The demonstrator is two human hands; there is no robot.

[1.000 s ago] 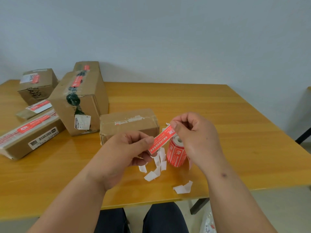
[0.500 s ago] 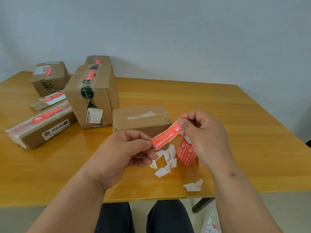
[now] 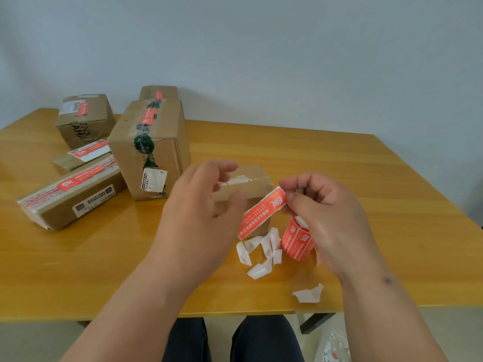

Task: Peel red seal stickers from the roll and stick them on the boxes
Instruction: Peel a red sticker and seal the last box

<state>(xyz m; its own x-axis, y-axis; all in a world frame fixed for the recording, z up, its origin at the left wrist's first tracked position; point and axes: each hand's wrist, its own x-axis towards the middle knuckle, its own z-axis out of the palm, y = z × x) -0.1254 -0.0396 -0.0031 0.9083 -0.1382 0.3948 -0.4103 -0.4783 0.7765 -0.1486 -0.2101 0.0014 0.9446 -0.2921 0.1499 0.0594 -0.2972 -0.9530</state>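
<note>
Honey-coloured wood, glossy enough to catch the light, makes up the table [image 3: 366,178], which stands against a plain pale grey-blue wall [image 3: 261,48]. At the far left a long flat box [image 3: 65,202] lies near the table's front edge, a red seal on its top and a printed label on its side. Behind it sits a thin flat parcel [image 3: 78,158] with a red-and-white label, and further back a squat carton [image 3: 86,121] with dark lettering. Next along, a tall box [image 3: 154,150] stands upright with dark green tape down its face and a red seal on top; a smaller box [image 3: 158,92] peeks out behind it.

Toward the middle, the left hand [image 3: 201,212] hovers in front of a low brown box [image 3: 248,189], fingers spread and loosely bent, holding nothing; it looks blurred. Just right of it hangs the red sticker [image 3: 262,212], a long strip slanting down to the left in front of that low box, its lower end free. The right hand [image 3: 332,218] pinches the strip's upper end between thumb and fingertips. Below the strip, curled white backing scraps [image 3: 261,252] litter the wood, with one more scrap [image 3: 308,293] near the front edge. The sticker roll [image 3: 298,239] stands on the table beside the scraps, partly behind the right hand. Under the table edge, dark trousers [image 3: 230,340] and a pale floor show.
</note>
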